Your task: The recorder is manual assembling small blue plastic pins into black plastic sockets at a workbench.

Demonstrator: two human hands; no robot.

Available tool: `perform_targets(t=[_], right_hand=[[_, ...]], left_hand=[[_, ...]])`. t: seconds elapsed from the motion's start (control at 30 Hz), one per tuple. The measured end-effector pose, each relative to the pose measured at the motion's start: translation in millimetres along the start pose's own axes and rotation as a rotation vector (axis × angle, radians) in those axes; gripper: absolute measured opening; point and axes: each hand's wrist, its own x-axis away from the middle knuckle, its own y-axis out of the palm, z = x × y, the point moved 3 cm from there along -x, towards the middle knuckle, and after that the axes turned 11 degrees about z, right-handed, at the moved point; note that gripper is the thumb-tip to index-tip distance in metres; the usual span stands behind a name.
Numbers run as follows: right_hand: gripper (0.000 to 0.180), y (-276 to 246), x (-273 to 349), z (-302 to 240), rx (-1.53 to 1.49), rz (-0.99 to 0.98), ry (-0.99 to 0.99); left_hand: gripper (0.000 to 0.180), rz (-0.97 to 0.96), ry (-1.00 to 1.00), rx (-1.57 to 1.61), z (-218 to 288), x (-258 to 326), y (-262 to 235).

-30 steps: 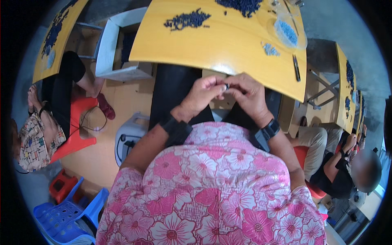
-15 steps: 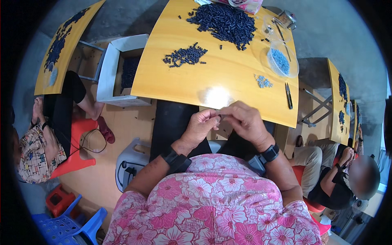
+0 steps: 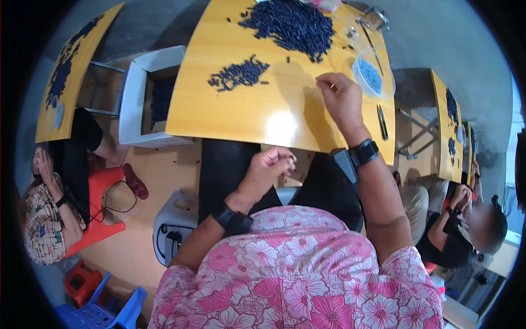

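Note:
My left hand (image 3: 271,169) is in front of the table's near edge, above my lap. Its thumb and forefinger are pinched around something small that I cannot make out. My right hand (image 3: 342,101) is raised over the table (image 3: 219,118), between the smaller heap of short black cylindrical pieces (image 3: 239,74) and a clear round tub of light-blue bits (image 3: 368,75). Its fingertips are drawn together; whether anything is between them is too small to tell. The loose light-blue bits on the tabletop are hidden behind this hand.
A large heap of black pieces (image 3: 290,27) covers the table's far part. Slim dark snips (image 3: 382,122) lie near its right edge. At left stands a white box (image 3: 134,107) with dark contents. Other people sit at tables on both sides; a blue plastic chair (image 3: 104,310) is at lower left.
My right hand has left my left hand and moved forward over the table. The left hand stays pinched in about the same place. The whole view has shifted slightly.

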Motion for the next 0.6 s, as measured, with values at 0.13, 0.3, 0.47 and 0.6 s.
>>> perform_targets(t=[0.13, 0.3, 0.47, 0.6], right_hand=[[0.012, -41.7, 3.2, 31.7, -0.144, 0.107, 0.220], [0.012, -70.9, 31.0, 43.8, 0.024, 0.094, 0.225], [0.009, -65.8, 54.9, 28.5, 0.087, 0.064, 0.119], [0.007, -53.5, 39.6, 22.8, 0.210, 0.091, -0.077]], left_hand=[[0.012, -0.007, -0.042, 0.044, 0.7, 1.6, -1.2], [0.014, -0.039, -0.044, 0.020, -0.6, -2.1, 1.9], [0.013, -0.039, -0.048, 0.005, -3.3, -0.8, 2.5], [0.013, -0.027, -0.064, -0.016, -2.6, 0.3, 2.1]])
